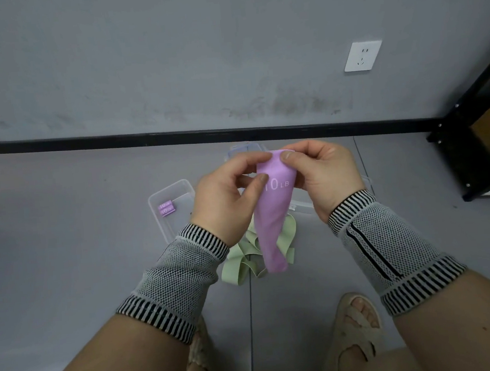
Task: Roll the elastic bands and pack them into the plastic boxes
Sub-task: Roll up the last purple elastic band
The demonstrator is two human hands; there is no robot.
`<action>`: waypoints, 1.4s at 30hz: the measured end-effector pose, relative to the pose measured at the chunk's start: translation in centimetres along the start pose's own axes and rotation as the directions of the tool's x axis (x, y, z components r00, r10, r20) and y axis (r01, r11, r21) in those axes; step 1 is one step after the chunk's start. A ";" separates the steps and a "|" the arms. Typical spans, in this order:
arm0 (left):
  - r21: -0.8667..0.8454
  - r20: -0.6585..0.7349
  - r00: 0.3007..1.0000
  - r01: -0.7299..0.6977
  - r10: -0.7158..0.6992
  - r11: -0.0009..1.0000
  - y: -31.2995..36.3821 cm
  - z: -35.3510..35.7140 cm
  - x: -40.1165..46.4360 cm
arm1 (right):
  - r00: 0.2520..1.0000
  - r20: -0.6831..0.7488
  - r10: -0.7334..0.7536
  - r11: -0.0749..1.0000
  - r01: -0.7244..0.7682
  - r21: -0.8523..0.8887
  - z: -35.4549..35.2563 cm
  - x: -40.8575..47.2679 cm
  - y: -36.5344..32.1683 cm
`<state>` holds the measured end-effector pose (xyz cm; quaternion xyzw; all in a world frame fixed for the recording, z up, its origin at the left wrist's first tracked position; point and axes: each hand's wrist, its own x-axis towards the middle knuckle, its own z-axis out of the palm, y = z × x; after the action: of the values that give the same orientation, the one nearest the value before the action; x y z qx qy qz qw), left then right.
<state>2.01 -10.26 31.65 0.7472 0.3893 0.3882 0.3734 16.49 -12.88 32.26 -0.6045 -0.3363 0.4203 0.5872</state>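
Both hands, left hand (pixel 227 196) and right hand (pixel 323 174), pinch the purple elastic band (pixel 271 227) above green bands (pixel 245 260) and a plastic box (pixel 174 210) on the floor.

Grey floor (pixel 65 262), plastic boxes (pixel 169 204), green bands (pixel 239 263)

Left of my hands (pixel 274 188) the floor (pixel 62 232) lies open; boxes (pixel 173 204) crowd beneath them, a black rack (pixel 478 133) blocks far right.
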 end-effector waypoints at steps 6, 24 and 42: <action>-0.068 -0.122 0.989 0.079 -0.087 0.995 0.0 -0.1 0.4 | 0.995 0.056 -0.082 0.992 0.086 -0.090 -0.2 -0.5 -0.1; -0.222 -0.078 0.978 0.170 -0.191 0.960 0.2 -1.3 0.7 | 0.974 0.157 -0.161 0.971 0.185 -0.149 0.4 -1.2 0.1; -0.197 -0.041 0.985 0.155 -0.166 0.968 0.3 -0.1 0.4 | 0.993 0.098 -0.069 0.998 0.069 0.002 -0.3 -0.7 -0.3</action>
<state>2.15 -9.98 32.06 0.6622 0.4194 0.4137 0.4631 16.45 -13.60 32.62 -0.5716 -0.3859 0.4287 0.5836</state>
